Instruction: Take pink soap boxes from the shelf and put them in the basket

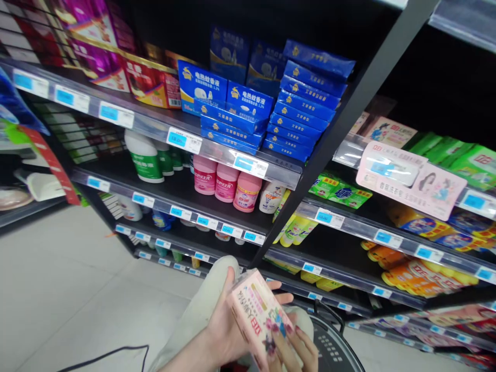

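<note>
A pink soap box (251, 305) with flowers and Chinese lettering is held tilted in front of my lap, at the bottom of the head view. My left hand (227, 323) supports it from behind and the left side; its thumb is at the upper left edge and its fingertips stick out past the right side. Across the lower front of the box lie the dark-nailed fingers of my right hand (294, 349), gripping its lower right part. The box's bottom end is cut off by the frame edge.
Beside my knees stands a black basket (333, 343). Shelves ahead carry stacked blue boxes (302, 106), pink bottles (227, 183) and green packs (470, 160). Similar pink boxes (391, 132) sit at the right behind a pink sign (411, 178). A black cable (112, 352) crosses the floor.
</note>
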Available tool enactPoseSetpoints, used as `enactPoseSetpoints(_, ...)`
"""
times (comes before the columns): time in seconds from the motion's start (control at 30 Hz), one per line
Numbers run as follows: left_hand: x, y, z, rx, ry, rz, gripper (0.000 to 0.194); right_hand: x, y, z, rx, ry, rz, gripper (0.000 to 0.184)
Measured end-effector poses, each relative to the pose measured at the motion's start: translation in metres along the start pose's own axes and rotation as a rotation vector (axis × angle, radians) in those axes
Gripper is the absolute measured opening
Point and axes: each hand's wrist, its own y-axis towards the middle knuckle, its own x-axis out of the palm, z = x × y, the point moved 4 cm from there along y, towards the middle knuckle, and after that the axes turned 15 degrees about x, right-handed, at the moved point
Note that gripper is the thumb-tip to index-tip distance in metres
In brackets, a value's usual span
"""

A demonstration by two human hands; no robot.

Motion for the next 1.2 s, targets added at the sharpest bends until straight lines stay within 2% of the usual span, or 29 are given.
enactPoseSetpoints(0.13,0.001,-0.001,-0.005,0.012,-0.013,-0.009,0.069,-0.002,-0.006,0.009,0.108,0.002,-0.054,0.012)
enactPoseSetpoints(0.27,-0.004,-0.001,-0.005,0.094,0.088,0.029,0.061,-0.005,-0.020,0.015,0.364,0.069,-0.280,0.033)
enactPoseSetpoints(0.37,-0.006,-0.003,-0.009,0.138,0.264,0.063,0.061,-0.004,-0.032,0.020,0.546,0.129,-0.370,0.045)
enactPoseSetpoints(0.5,-0.004,-0.008,-0.020,0.124,0.529,0.105,0.074,0.000,-0.043,0.027,0.686,0.207,-0.408,0.054)
enactPoseSetpoints(0.67,-0.004,-0.010,-0.030,0.100,0.635,0.105,0.077,-0.004,-0.052,0.036,0.742,0.313,-0.465,0.059)
enactPoseSetpoints(0.83,-0.007,-0.009,-0.035,0.076,0.649,0.153,0.066,-0.010,-0.058,0.040,0.777,0.291,-0.511,0.058)
enactPoseSetpoints(1.1,-0.008,-0.005,-0.042,0.035,0.639,0.153,0.058,-0.016,-0.061,0.042,0.804,0.264,-0.499,0.056)
enactPoseSetpoints(1.2,-0.011,-0.004,-0.044,0.035,0.583,0.197,0.060,-0.017,-0.062,0.045,0.811,0.293,-0.491,0.057)
